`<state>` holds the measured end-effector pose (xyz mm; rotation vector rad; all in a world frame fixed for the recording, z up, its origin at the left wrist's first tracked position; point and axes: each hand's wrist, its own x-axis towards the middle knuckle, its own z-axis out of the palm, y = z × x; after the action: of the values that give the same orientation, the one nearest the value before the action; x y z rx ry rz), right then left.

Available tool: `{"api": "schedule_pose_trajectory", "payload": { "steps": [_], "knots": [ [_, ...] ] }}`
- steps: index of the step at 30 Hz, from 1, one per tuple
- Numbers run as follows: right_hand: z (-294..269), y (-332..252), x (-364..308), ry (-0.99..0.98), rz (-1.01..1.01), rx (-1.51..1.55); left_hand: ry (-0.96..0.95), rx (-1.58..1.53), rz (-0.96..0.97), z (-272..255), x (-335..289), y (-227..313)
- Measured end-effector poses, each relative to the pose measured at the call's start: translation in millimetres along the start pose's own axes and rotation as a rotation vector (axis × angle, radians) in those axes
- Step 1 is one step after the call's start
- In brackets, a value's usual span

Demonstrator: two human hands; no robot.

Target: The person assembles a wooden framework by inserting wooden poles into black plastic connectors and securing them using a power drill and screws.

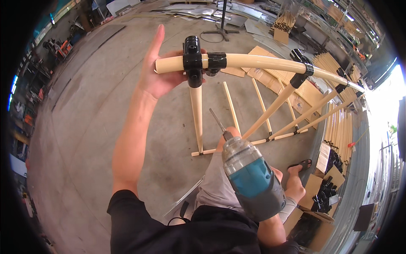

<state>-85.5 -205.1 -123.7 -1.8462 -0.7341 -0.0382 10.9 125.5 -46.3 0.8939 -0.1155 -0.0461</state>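
Observation:
My left hand (158, 70) is raised and grips the end of a cream-coloured pipe (253, 62) that runs right as the top rail of a pipe frame. A black joint clamp (193, 61) sits on the rail right beside my fingers, with a vertical cream pipe (196, 118) dropping from it. More black clamps (302, 67) join slanted pipes farther right. My right hand (277, 175) holds a teal and grey power driver (251, 180), mostly hidden behind its body. Its bit (218, 121) points up toward the clamp, apart from it.
Concrete floor (93, 127) lies below. Flattened cardboard (304, 95) and bundles of cream pipes (338, 127) lie at right. Cardboard boxes with black clamps (323, 192) stand near my sandalled foot (300, 165). Metal sheets (203, 12) lie at the far end, and machines (57, 46) at the left.

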Motion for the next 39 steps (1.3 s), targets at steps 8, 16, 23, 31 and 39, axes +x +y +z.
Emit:
{"api": "schedule_pose_trajectory", "payload": {
  "steps": [8, 16, 23, 31, 39],
  "knots": [
    [33.6, -40.0, 40.7, 0.173, -0.203, -0.089, -0.056, 0.069, -0.011, -6.7, -1.9, 3.0],
    [49.0, -41.2, 49.6, 0.13, -0.186, -0.142, 0.077, -0.145, 0.065, -5.2, 1.7, -4.4],
    [52.3, -37.4, 53.1, 0.132, -0.232, -0.124, 0.093, -0.038, 0.034, -2.8, -0.2, -3.0],
    [57.0, -40.7, 54.9, 0.172, -0.233, -0.19, 0.079, 0.039, 0.05, -0.9, 1.5, -5.5],
    [61.0, -37.1, 55.9, 0.164, -0.213, -0.218, 0.064, 0.054, 0.131, -0.6, 3.1, -7.5]
  ]
}}
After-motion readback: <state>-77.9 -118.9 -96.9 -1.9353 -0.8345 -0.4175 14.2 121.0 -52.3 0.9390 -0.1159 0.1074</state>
